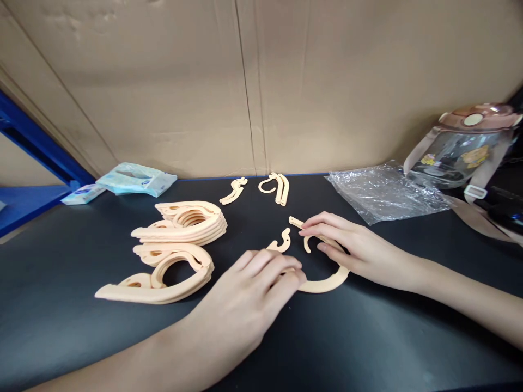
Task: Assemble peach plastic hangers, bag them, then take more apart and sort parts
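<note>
Cream plastic parts that look like pieces of a folding clothes hanger (327,284) lie on the dark table between my hands. My left hand (257,296) is closed over the near-left end, and its fingers cover part of the piece. A small curved hook piece (286,239) sticks out beyond its knuckles. My right hand (355,245) has its fingers on the right-hand arm, with the thumb side lower. One slotted tip (295,221) and a thin hook end (307,245) show past those fingertips. How the parts join under my fingers is hidden.
Left of my hands are two stacks of folded hangers, one behind (192,223) and one nearer (163,291). Loose hanger parts (233,191) (280,189) lie at the back. A tissue pack (134,178), clear plastic bag (388,190) and strapped water bottle (453,152) stand near the cardboard wall.
</note>
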The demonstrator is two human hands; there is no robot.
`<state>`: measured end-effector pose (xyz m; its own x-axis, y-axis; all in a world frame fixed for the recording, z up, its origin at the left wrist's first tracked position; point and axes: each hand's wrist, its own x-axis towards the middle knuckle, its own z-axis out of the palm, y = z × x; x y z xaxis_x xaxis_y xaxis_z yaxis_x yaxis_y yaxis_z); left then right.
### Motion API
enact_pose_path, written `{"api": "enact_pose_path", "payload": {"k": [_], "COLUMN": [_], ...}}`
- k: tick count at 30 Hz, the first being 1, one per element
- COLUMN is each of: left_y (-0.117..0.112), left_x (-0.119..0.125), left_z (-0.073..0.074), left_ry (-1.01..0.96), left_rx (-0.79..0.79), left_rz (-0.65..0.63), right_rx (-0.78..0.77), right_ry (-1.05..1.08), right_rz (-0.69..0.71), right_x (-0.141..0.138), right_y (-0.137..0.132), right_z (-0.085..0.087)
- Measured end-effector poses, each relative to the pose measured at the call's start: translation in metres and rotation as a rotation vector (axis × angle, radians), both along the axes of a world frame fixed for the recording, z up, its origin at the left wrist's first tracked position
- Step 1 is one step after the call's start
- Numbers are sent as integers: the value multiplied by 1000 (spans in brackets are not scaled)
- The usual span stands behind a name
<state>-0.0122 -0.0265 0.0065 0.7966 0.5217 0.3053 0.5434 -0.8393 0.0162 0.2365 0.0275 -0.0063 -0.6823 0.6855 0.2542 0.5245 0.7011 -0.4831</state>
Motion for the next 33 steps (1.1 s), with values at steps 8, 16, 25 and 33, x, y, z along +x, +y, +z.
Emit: {"api": "enact_pose_path", "payload": {"k": [8,16,25,33], "left_y": [6,1,-12,-10], "left_x": [-1,-4,1,2], "left_z": [-3,1,4,9], "left_ry": [83,256,111,57], "left_rx": [150,229,142,6], "left_rz": [275,374,-170,-133], "right_rx": [47,30,-81,184], "right_ry": [-56,-128,106,43], "right_rz": [158,11,-84,44], "right_x": [-5,-3,-10,-6], "right_y": [-11,-11,-17,-14], "right_z": [11,10,8,17]}}
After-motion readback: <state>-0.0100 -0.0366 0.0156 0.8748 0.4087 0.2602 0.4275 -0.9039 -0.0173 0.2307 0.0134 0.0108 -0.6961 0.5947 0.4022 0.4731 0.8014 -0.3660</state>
